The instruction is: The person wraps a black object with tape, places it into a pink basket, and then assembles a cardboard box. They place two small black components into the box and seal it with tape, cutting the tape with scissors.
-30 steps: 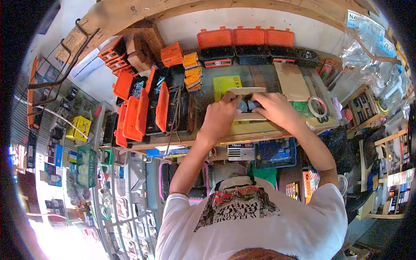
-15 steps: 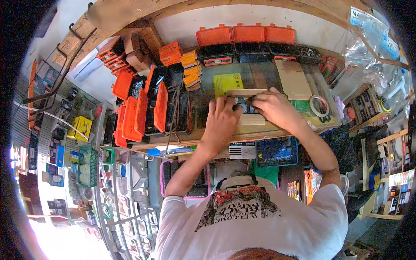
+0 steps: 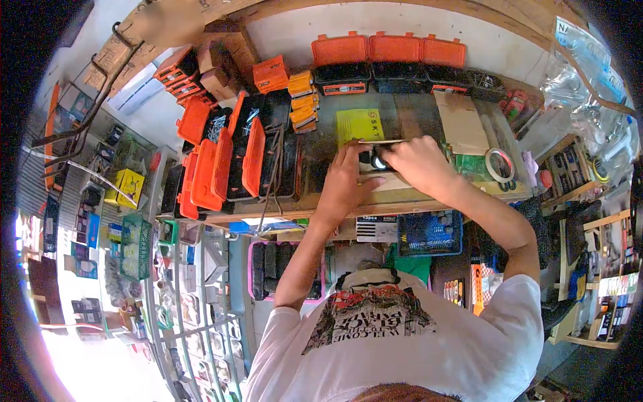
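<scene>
A small cardboard box (image 3: pixel 394 181) lies near the front edge of the workbench, its pale flaps standing open at the front and back. My left hand (image 3: pixel 343 179) grips the box's left side, thumb stretched along the front flap. Over the box's opening, my right hand (image 3: pixel 420 163) has its fingers curled down and pressed together on a dark object (image 3: pixel 366 158) with a bright, shiny spot. Its kind is hidden by the fingers. Behind the box is a yellow card (image 3: pixel 358 126) printed with letters.
Open orange-lidded cases (image 3: pixel 211 171) of screws stand on the left. More orange-lidded boxes (image 3: pixel 388 50) line the back, near stacked small orange boxes (image 3: pixel 303 100). Flat cardboard (image 3: pixel 462 124) and a tape roll (image 3: pixel 499 165) lie right. A blue basket (image 3: pixel 431 234) sits below the bench edge.
My right hand has moved left and inward over the box, its fingers curling. The left hand has turned, thumb now out along the front flap. A bright spot now shows between them.
</scene>
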The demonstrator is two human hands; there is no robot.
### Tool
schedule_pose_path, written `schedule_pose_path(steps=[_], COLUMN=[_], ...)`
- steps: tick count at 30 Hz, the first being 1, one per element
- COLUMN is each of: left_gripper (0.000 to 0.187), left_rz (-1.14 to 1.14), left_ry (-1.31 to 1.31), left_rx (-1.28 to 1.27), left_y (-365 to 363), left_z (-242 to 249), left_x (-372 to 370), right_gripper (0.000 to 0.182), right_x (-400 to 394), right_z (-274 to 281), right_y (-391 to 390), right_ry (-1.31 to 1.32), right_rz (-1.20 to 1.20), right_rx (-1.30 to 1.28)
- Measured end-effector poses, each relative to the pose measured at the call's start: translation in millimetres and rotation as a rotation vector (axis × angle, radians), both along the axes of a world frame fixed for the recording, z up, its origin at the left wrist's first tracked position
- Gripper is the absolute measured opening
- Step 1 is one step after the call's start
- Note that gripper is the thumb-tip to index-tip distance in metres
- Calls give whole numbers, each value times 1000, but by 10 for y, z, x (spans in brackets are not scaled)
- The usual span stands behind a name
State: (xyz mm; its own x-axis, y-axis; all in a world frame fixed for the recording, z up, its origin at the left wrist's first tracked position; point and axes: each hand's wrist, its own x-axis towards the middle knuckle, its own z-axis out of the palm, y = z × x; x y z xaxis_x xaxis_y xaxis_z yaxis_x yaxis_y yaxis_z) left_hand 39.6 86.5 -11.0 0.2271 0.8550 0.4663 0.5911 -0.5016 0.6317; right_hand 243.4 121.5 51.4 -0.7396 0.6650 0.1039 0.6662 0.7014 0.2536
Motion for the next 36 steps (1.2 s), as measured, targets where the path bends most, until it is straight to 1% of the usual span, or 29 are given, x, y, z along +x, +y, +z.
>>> schedule_pose_path(steps=[1,3,4,6,7,9,10,12,15,18,21,24,26,28,30,31,34,35,36], left_gripper=[69,71,72,74,74,75,75,76,78,79,77,78,80,81,82,83,85,84,83], left_rz=[6,24,33,28,23,-1,-14,21,43,41,48,55,75,111,139,161,146,139,132], left_ry=[8,0,-5,8,15,-71,-113,-101,-93,-95,-101,-59,-41,-50,-28,-23,13,19,24], left_rx=[-30,5,24,-16,-39,-36,-32,-52,-101,-103,-134,-139,-150,-187,-225,-242,-47,-29,-10], left_y=[12,38,61,116,128,136,145,174,164,176,169,214,212,147,72,50,68,58,37], left_z=[15,45,58,61,54,49,51,39,81,72,93,20,4,85,133,140,-42,-53,-33], left_x=[3,12,13,1,-4,-15,-19,-12,2,0,15,36,52,67,91,85,51,48,52], right_gripper=[15,8,10,20,19,18,17,16,12,12,13,10,9,8,8,14,19,21,23], right_x=[-27,-69,-72,-51,-36,-17,-24,-60,-76,-111,-180,-222,-229,-200,-86,-17,132,256,357], right_z=[-3,-6,-44,-154,-133,-86,-98,-145,-156,-146,-47,-7,-234,-267,-171,-62,172,99,153], right_y=[-19,-47,-8,135,221,390,398,431,494,483,375,278,445,519,555,498,238,245,171], right_ry=[24,73,67,52,98,192,238,326,318,340,468,384,395,382,338,241,377,505,639], right_rz=[7,20,49,106,158,261,227,160,118,141,63,14,67,115,162,147,234,277,209], right_rx=[21,64,30,-43,-93,-190,-182,-164,-198,-178,-196,-227,-305,-376,-434,-392,-336,-267,-263])
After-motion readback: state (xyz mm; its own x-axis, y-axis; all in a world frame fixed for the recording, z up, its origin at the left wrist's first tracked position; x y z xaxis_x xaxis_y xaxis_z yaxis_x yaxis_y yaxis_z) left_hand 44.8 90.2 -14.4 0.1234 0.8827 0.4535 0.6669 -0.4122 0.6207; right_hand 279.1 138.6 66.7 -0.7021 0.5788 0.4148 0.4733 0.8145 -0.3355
